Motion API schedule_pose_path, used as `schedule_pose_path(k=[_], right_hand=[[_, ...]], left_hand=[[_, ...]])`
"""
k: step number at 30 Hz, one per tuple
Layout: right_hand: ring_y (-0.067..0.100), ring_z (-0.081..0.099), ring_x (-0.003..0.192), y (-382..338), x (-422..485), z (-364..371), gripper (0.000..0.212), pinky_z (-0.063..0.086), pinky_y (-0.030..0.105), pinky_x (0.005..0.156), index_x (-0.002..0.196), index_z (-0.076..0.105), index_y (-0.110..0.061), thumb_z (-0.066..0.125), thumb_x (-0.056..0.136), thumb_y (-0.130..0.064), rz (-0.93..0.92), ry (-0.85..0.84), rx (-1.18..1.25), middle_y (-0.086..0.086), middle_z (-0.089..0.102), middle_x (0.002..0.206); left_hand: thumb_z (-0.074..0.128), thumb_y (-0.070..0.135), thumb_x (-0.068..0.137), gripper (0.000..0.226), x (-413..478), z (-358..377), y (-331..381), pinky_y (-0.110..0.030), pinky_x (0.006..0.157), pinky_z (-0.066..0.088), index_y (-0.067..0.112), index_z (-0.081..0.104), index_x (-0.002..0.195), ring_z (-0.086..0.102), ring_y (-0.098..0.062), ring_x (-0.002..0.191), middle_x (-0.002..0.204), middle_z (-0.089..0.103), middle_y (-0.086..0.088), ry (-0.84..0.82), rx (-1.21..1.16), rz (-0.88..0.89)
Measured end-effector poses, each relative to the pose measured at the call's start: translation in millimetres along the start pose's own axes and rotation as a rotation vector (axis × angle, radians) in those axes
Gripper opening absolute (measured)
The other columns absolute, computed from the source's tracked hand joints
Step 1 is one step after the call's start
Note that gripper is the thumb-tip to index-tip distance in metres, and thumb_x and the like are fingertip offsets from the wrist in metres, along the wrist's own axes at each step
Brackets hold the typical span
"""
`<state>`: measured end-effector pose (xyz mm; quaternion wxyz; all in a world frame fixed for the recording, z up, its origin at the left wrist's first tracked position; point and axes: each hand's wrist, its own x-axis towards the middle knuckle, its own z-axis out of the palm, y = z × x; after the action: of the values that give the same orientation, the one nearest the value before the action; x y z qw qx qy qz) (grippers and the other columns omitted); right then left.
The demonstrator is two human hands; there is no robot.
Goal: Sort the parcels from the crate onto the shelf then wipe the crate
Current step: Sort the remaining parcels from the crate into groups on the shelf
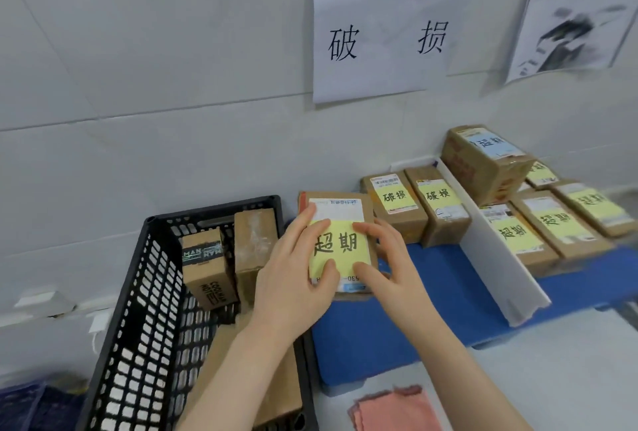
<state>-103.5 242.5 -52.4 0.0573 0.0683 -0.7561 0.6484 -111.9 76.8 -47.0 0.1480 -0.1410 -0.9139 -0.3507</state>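
Both hands, left hand (pixel 293 271) and right hand (pixel 386 258), are gripping the 超期 parcel (pixel 340 244). The 破损 boxes (pixel 414 206) sit just beyond the grip, so it could easily get misfiled there.

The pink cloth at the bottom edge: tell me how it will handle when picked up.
The pink cloth looks thin and folded in layers, so it will probably go floppy and unfold when lifted. Its frayed edge suggests soft woven fabric, likely light. It lies flat, so it should not roll or tip.

White divider (pixel 490 244) walls off the right-hand parcels (pixel 552 223).
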Motion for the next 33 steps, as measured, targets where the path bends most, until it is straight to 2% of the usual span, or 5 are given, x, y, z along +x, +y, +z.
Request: schedule_pose_path(k=[13,18,24,29,33], right_hand=[[-0.003,0.043,0.123,-23.6,-37.2,-194.1,0.049,0.051,0.015,0.079,0.12,0.051,-0.042,0.055,0.077,-0.019,-0.129,0.199,-0.115,-0.024,0.036,0.135],[0.006,0.047,0.122,-14.7,-54.9,-288.2,0.049,0.055,0.028,0.081,0.116,0.051,-0.043,0.052,0.074,-0.018,-0.099,0.159,-0.161,-0.015,0.039,0.135],[0.002,0.048,0.119,-0.3,-59.5,-355.9,0.051,0.056,0.03,0.08,0.113,0.051,-0.047,0.05,0.071,-0.018,-0.086,0.149,-0.148,-0.028,0.038,0.129],[0.01,0.048,0.123,6.9,-40.1,-388.9,0.051,0.054,0.028,0.075,0.111,0.053,-0.045,0.048,0.069,-0.016,-0.063,0.143,-0.109,-0.014,0.044,0.132],[0.014,0.053,0.116,13.7,-27.2,-418.3,0.052,0.053,0.032,0.077,0.112,0.054,-0.043,0.045,0.07,-0.014,-0.027,0.209,-0.099,-0.019,0.049,0.126]], left_hand=[[0.048,0.035,0.078,0.052,30.5,96.4,172.8,-0.023,0.062,0.047,0.038,0.047,0.13,0.059,-0.011,0.098,0.146,0.024,0.038,0.041,-0.141,0.164],[0.049,0.034,0.077,0.052,25.9,163.9,247.2,-0.023,0.068,0.052,0.037,0.05,0.129,0.044,0.001,0.125,0.146,0.028,0.035,0.09,-0.171,0.131],[0.048,0.035,0.076,0.052,29.2,213.9,298.2,-0.027,0.065,0.054,0.038,0.05,0.128,0.04,0.004,0.127,0.145,0.027,0.037,0.091,-0.155,0.093],[0.047,0.035,0.077,0.051,51.2,240.4,313.0,-0.03,0.066,0.054,0.038,0.049,0.128,0.039,0.002,0.128,0.147,0.024,0.036,0.102,-0.137,0.094],[0.042,0.041,0.08,0.054,75.5,269.9,324.6,-0.023,0.066,0.051,0.032,0.047,0.133,0.041,-0.003,0.128,0.15,0.021,0.031,0.066,-0.139,0.166]])
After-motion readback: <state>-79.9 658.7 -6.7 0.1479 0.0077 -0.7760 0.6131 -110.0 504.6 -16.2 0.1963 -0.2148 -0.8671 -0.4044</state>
